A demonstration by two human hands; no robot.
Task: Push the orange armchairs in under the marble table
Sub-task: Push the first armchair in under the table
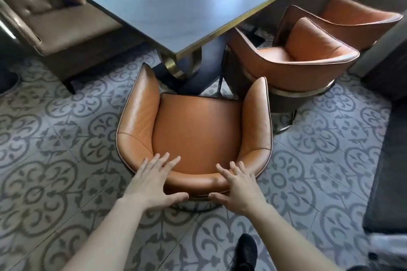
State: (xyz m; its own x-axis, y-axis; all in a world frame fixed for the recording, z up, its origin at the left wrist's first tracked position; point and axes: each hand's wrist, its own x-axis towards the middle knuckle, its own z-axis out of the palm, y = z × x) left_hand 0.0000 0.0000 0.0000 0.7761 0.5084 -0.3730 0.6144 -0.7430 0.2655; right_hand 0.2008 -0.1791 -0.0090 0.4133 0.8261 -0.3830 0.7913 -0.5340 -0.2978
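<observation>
**Both hands on the chair back, ready to push**

The marble table (193, 4) is the landmark: a long grey slab with a glossy sheen, a brass-coloured edge band and a curved metal pedestal. Its surface carries nothing visible. The floor (55, 160) around it is tile with dark scroll patterns, and a brown tufted sofa (44, 20) runs along the table's far left side.

The nearest armchair (196, 130) stands at the table's near end, apart from it, its open front facing the pedestal so a straight shove should send it under. It is a rounded tub shape in smooth orange leather with darker piping. Two more armchairs sit at the table's right side: one (293, 61) close against the edge, another (356, 17) beyond it, partly hidden.

The left hand (154, 182) and right hand (237, 189) lie spread over the curved top of the nearest chair's back, fingers draped forward and thumbs behind, gripping it loosely to steer the push.
</observation>
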